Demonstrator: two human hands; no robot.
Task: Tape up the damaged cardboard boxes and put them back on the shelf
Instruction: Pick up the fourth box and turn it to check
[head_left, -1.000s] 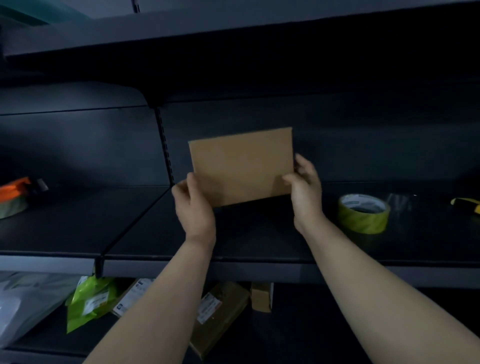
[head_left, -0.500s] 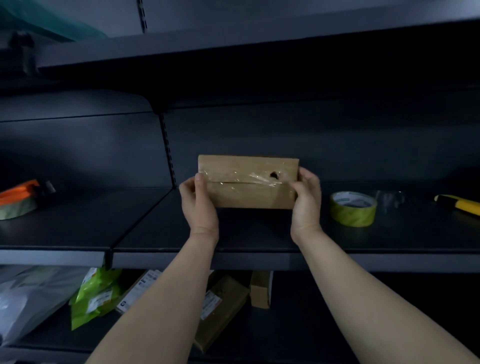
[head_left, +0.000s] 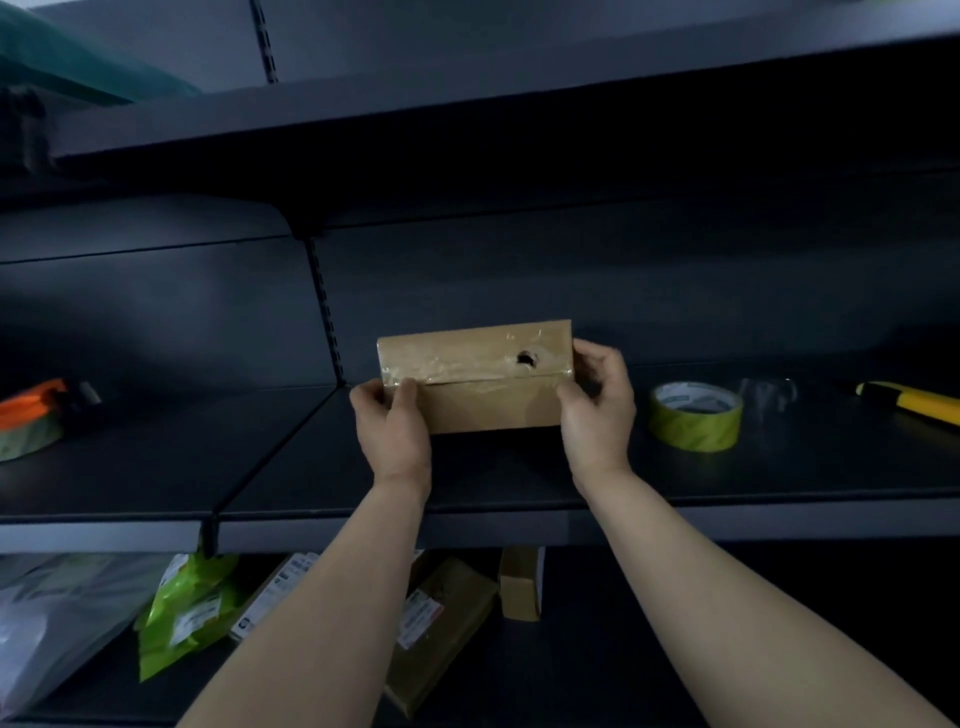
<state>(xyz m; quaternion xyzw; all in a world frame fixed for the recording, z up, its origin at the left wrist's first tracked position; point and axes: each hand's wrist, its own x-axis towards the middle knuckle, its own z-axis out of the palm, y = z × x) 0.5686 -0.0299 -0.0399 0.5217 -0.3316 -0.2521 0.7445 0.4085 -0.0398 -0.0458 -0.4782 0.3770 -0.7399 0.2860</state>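
Pinching the cardboard box (head_left: 475, 405) at its two short ends, the left grip (head_left: 395, 431) lays its thumb over the front face, and the right grip (head_left: 597, 410) curls its fingers round the far end. Both are closed on the box. The box is held level between them over the shelf (head_left: 519, 483); whether its lower edge touches the shelf I cannot tell.

Clear tape (head_left: 452, 364) runs wrinkled along the upper face, yet a dark hole (head_left: 527, 358) close to the right grip looks uncovered or only thinly covered. So the main risk, as I judge it, is shelving a box whose damage is not sealed. The wrinkles suggest the tape could also lift. The left grip's thumb rests at the tape's edge, so a sliding release might peel it.

Near the right grip, on its right, sits a yellow-green tape roll (head_left: 695, 415), and well beyond that a yellow knife (head_left: 909, 402). A careless pull-back of that hand could knock the roll off.
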